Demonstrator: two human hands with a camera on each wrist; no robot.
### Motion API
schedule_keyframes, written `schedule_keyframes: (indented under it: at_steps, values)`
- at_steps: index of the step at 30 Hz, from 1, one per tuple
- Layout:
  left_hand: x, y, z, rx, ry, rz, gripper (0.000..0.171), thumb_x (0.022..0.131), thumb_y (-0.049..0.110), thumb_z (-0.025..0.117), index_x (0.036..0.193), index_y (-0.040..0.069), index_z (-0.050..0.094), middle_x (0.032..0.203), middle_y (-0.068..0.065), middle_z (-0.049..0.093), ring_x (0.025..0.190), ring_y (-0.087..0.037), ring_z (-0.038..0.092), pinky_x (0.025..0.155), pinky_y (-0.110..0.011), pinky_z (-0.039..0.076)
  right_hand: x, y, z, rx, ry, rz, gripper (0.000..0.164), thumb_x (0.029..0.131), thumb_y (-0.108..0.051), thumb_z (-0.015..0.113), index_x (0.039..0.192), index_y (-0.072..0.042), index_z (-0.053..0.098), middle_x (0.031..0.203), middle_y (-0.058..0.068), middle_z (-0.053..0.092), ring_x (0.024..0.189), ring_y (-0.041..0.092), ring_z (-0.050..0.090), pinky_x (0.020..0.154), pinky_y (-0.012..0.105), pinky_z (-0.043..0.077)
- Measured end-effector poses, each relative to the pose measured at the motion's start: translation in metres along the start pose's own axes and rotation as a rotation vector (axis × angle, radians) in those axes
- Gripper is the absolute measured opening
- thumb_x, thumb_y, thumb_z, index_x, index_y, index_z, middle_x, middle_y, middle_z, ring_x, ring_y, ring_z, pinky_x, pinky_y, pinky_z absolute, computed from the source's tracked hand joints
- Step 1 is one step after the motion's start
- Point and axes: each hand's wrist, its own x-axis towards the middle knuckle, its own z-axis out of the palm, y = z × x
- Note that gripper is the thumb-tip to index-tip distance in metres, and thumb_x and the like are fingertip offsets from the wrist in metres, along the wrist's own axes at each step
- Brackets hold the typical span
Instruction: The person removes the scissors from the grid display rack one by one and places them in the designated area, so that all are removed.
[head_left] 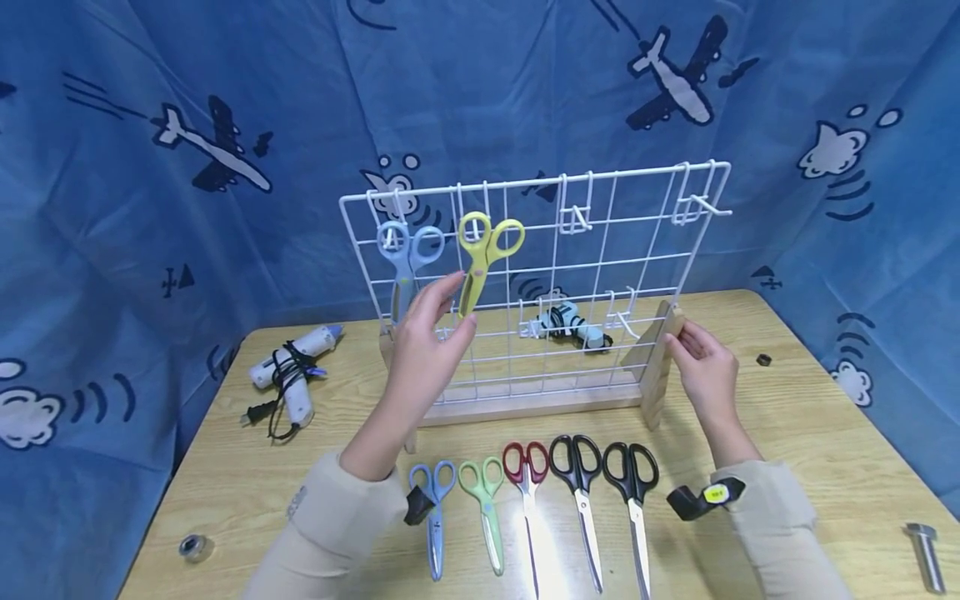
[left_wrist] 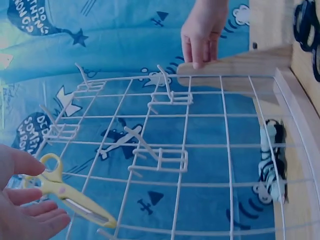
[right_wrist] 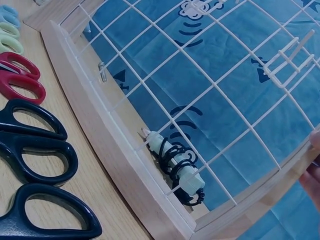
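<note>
Yellow scissors [head_left: 480, 265] hang by one handle loop from a hook on the white wire grid rack [head_left: 534, 182], blades down. My left hand [head_left: 431, 337] is beside their blades, its fingers extended and thumb apart; the left wrist view shows no grip on the yellow scissors [left_wrist: 67, 192]. Light-blue scissors [head_left: 402, 260] hang just left, partly behind that hand. With fingers and thumb, my right hand [head_left: 705, 371] holds the top of the rack's right wooden support [head_left: 657, 375]. Bare hooks [head_left: 576, 218] show farther right on the grid.
In front of the rack lie blue scissors [head_left: 435, 533], green scissors [head_left: 487, 508], red-handled scissors [head_left: 527, 467] and two black-handled scissors [head_left: 577, 467]. A white glue gun [head_left: 300, 400] is at left, a light-blue one [head_left: 573, 325] behind the grid. A bolt [head_left: 926, 554] and nut [head_left: 763, 360] lie at right.
</note>
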Motion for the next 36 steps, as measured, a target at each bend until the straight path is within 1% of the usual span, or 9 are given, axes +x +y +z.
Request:
schedule_keyframes:
  at_steps: [4,10,11,12,17,18,21,29,36]
  values:
    - [0.009,0.001,0.006,-0.02,-0.002,-0.061,0.045,0.078,0.01,0.058,0.12,0.009,0.043,0.119,-0.004,0.047,0.11,-0.012,0.043,0.092,-0.02,0.036,0.001,-0.001,0.001,0.006,-0.017,0.031,0.042,0.07,-0.039,0.063,0.109,-0.029,0.054,0.111,0.0,0.057,0.097,0.009,0.055,0.075,0.015,0.046]
    - [0.015,-0.003,0.012,-0.059,0.054,-0.049,0.042,0.077,0.007,0.058,0.117,0.006,0.044,0.114,-0.007,0.051,0.104,-0.013,0.046,0.089,-0.023,0.039,0.003,0.0,0.0,-0.015,-0.053,0.072,0.044,0.071,-0.04,0.063,0.112,-0.027,0.053,0.113,0.0,0.055,0.099,0.008,0.053,0.076,0.013,0.045]
    - [0.016,-0.003,0.012,-0.066,0.06,-0.049,0.042,0.077,0.006,0.058,0.117,0.005,0.044,0.112,-0.007,0.052,0.102,-0.013,0.048,0.088,-0.024,0.04,-0.001,-0.015,-0.004,0.038,-0.08,0.085,0.043,0.074,-0.035,0.062,0.113,-0.023,0.053,0.113,0.003,0.055,0.1,0.011,0.053,0.078,0.014,0.044]
    - [0.017,-0.003,0.013,-0.071,0.066,-0.053,0.041,0.077,0.007,0.058,0.116,0.005,0.045,0.11,-0.007,0.053,0.1,-0.013,0.049,0.087,-0.024,0.04,-0.001,-0.014,-0.004,0.052,-0.078,0.095,0.043,0.073,-0.033,0.063,0.113,-0.021,0.054,0.113,0.004,0.055,0.1,0.011,0.053,0.078,0.014,0.044]
    - [0.022,-0.003,0.019,-0.12,0.088,-0.079,0.037,0.078,0.008,0.057,0.113,0.005,0.047,0.101,-0.006,0.057,0.091,-0.013,0.053,0.082,-0.022,0.043,-0.001,-0.015,-0.003,0.05,-0.067,0.059,0.042,0.073,-0.033,0.063,0.112,-0.02,0.055,0.111,0.004,0.057,0.098,0.01,0.054,0.077,0.014,0.045]
    - [0.023,-0.002,0.02,-0.129,0.091,-0.085,0.035,0.078,0.008,0.057,0.113,0.006,0.047,0.1,-0.006,0.057,0.09,-0.013,0.053,0.081,-0.022,0.044,0.003,0.001,0.001,-0.002,-0.039,0.041,0.043,0.071,-0.037,0.064,0.111,-0.024,0.055,0.111,0.002,0.057,0.097,0.008,0.054,0.075,0.012,0.045]
    - [0.026,-0.002,0.022,-0.17,0.096,-0.112,0.032,0.079,0.011,0.057,0.11,0.006,0.049,0.096,-0.006,0.059,0.086,-0.013,0.054,0.077,-0.021,0.045,0.002,0.001,0.001,0.008,-0.025,0.018,0.041,0.071,-0.037,0.064,0.11,-0.026,0.055,0.11,0.001,0.057,0.097,0.008,0.055,0.076,0.014,0.045]
    - [0.032,-0.002,0.022,-0.264,0.077,-0.183,0.027,0.078,0.012,0.059,0.103,0.002,0.054,0.09,-0.01,0.058,0.075,-0.016,0.057,0.068,-0.023,0.049,0.002,0.003,0.002,0.008,-0.013,-0.007,0.04,0.07,-0.038,0.064,0.108,-0.028,0.056,0.108,0.0,0.059,0.094,0.008,0.056,0.074,0.014,0.046]
    - [0.033,-0.002,0.021,-0.278,0.021,-0.185,0.019,0.078,0.016,0.06,0.092,0.003,0.06,0.087,-0.007,0.06,0.073,-0.014,0.055,0.066,-0.024,0.049,0.001,0.0,-0.001,-0.022,-0.01,0.008,0.04,0.071,-0.039,0.063,0.108,-0.027,0.056,0.108,0.002,0.059,0.094,0.009,0.056,0.074,0.014,0.046]
